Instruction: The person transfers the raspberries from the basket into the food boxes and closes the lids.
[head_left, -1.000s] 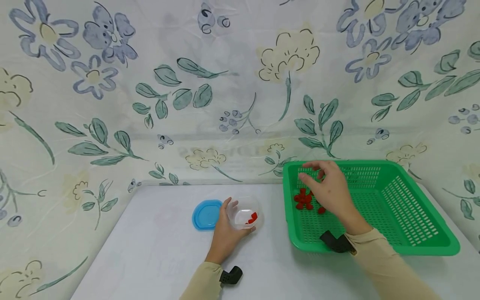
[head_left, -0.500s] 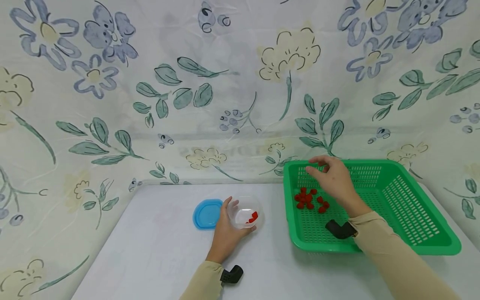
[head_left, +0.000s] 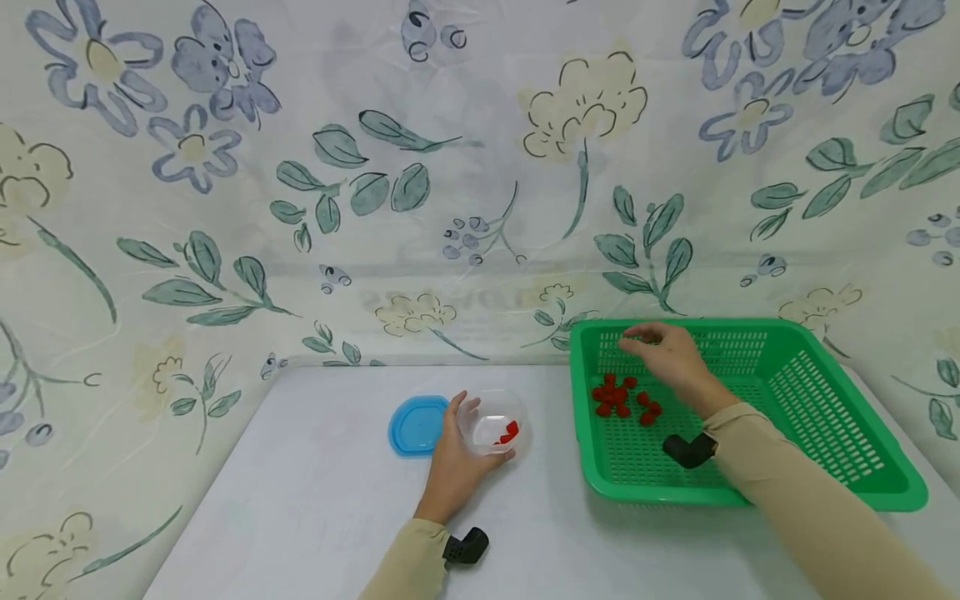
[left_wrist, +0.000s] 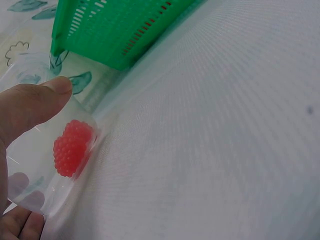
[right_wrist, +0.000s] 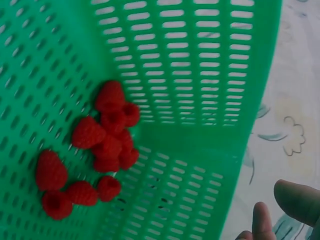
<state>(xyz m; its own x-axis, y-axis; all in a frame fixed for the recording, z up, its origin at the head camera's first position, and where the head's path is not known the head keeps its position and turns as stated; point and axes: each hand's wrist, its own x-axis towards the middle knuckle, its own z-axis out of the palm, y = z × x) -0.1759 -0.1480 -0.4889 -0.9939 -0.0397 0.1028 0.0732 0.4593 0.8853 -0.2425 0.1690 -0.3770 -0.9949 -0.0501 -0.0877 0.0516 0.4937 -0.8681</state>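
Note:
My left hand (head_left: pixel 457 471) holds a clear plastic tub (head_left: pixel 491 421) from its left side, the thumb (left_wrist: pixel 37 107) near the rim and the fingers behind. Raspberries (left_wrist: pixel 73 147) lie inside the tub, which rests on the table. My right hand (head_left: pixel 671 358) hovers over the back left of the green basket (head_left: pixel 757 496). A gap shows between its thumb and a fingertip in the right wrist view, and I see nothing held there. Several raspberries (right_wrist: pixel 107 145) sit in the basket's left end, below the hand and apart from it.
A blue lid (head_left: pixel 416 427) lies flat on the white table (head_left: pixel 322 500), left of the tub and partly behind my left hand. Floral cloth (head_left: pixel 480 183) hangs behind the table. The basket's raised walls stand to the right.
My right hand has lifted back and slightly right, away from the raspberries, uncovering those that it hid before. My left hand and the tub stay in place.

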